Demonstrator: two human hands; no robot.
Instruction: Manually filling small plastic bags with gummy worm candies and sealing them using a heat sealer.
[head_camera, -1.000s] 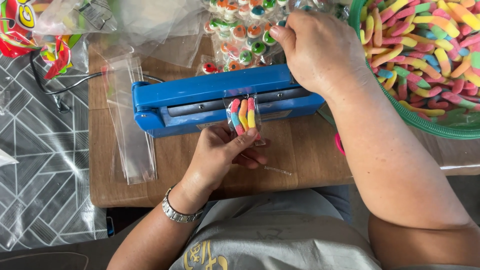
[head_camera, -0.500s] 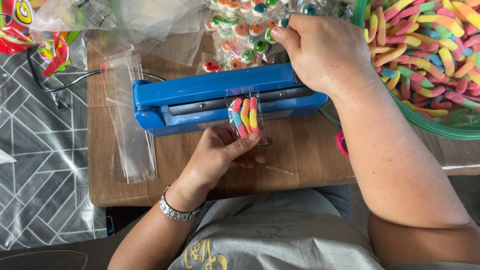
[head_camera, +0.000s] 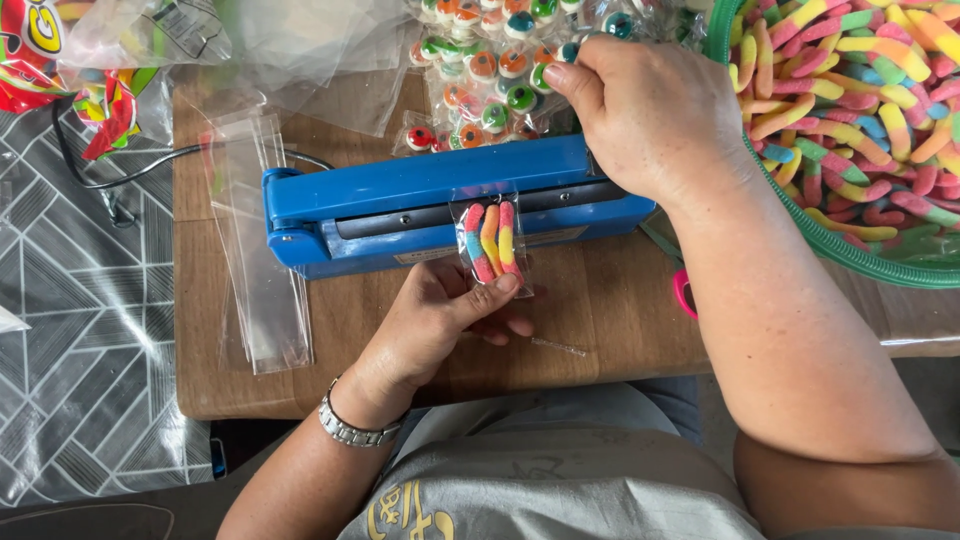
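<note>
My left hand (head_camera: 437, 322) holds a small clear bag of striped gummy worms (head_camera: 491, 241), thumb on its lower corner. The bag's top edge sits in the jaw of a blue heat sealer (head_camera: 400, 200) lying across a wooden board (head_camera: 600, 310). My right hand (head_camera: 655, 115) rests closed on the sealer's right end, pressing its arm down. A silver watch is on my left wrist.
A stack of empty clear bags (head_camera: 255, 250) lies left of the sealer. Behind it sit bagged round eyeball candies (head_camera: 490, 70). A green basket (head_camera: 820, 240) of loose gummy worms stands at right. The sealer's black cord (head_camera: 110, 165) runs left over patterned floor.
The bag sits a little lower in the sealer's jaw than a second ago; both hands stay about where they were.
</note>
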